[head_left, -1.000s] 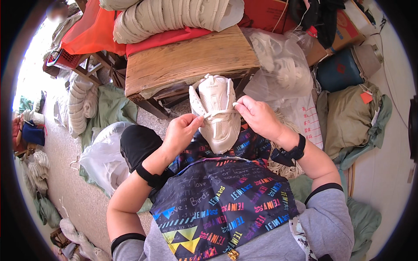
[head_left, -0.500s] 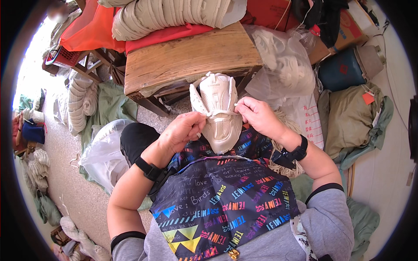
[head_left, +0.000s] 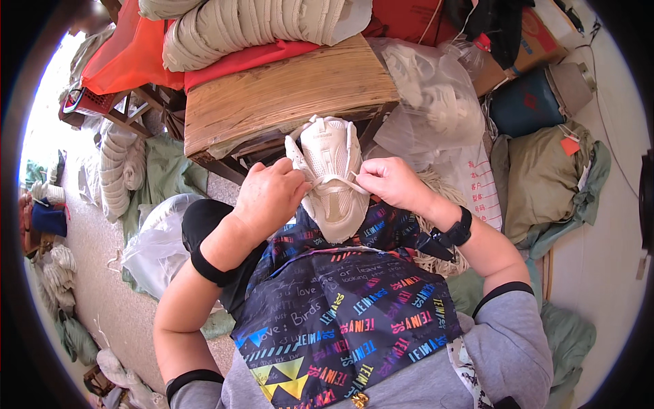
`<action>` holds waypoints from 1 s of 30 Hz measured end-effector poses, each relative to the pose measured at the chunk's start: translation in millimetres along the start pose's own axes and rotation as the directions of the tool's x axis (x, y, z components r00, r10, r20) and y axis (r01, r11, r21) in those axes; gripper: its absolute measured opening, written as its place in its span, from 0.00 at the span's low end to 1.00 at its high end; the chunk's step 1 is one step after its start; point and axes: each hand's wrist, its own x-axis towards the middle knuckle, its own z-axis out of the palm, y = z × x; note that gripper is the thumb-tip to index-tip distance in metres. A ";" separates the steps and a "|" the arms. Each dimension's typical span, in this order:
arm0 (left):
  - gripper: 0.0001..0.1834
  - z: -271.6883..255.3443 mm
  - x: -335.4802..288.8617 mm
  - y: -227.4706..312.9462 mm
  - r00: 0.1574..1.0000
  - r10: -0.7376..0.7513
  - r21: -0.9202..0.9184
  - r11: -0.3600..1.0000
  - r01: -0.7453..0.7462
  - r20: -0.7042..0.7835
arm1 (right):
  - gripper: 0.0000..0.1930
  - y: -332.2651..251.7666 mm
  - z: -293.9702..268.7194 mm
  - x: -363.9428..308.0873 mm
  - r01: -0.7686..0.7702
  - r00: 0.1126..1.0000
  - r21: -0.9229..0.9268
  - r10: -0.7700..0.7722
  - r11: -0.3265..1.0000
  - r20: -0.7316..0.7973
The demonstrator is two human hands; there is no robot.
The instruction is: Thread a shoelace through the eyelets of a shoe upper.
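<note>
A cream shoe upper (head_left: 335, 217) lies on my lap over a dark printed apron (head_left: 354, 307), its toe toward me and its tongue (head_left: 325, 140) standing up at the far end. A pale shoelace (head_left: 332, 178) runs across its throat. On the left edge, my left hand (head_left: 272, 195) is closed in a pinch at the lace, its back turned up and hiding the fingertips. My right hand (head_left: 394, 183) pinches the other side of the lace close to the right edge of the upper. No lacing shows in the eyelet flaps above that strand.
A wooden bench (head_left: 286, 95) stands just beyond the upper, with a stack of cream uppers (head_left: 252, 31) on it. To its right is a clear plastic bag (head_left: 436, 102) of uppers. A bundle of laces (head_left: 436, 262) hangs beside my right wrist. Green sacking (head_left: 167, 170) covers floor at left.
My left hand has rolled over, its back now showing more. My right hand has come lower against the upper, and the lace strand bows upward. The whole view has shifted slightly.
</note>
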 end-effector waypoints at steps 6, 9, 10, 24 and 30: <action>0.08 22.7 -5.5 2.2 0.974 -0.226 -0.331 0.917 0.223 0.031 | 0.14 -16.8 -8.2 11.1 -0.127 0.981 0.064 0.115 0.990 0.155; 0.11 29.5 -4.9 -2.1 0.797 -0.421 -0.797 0.235 0.556 0.432 | 0.12 -27.7 -7.0 14.2 -0.181 0.975 0.024 0.176 0.983 0.136; 0.11 35.2 -5.2 -4.2 0.797 -0.423 -0.798 0.233 0.556 0.432 | 0.12 -31.5 -5.6 15.0 -0.178 0.978 -0.043 0.182 0.983 0.103; 0.12 51.9 -6.5 -6.0 0.851 -0.417 -0.814 0.339 0.472 0.320 | 0.19 -53.8 -17.3 15.8 0.505 0.781 -0.750 -0.596 0.427 0.186; 0.11 44.2 -2.1 -2.4 0.874 -0.446 -0.693 0.569 0.443 0.192 | 0.16 -51.3 -25.5 31.1 0.532 0.841 -0.627 -0.444 0.569 0.310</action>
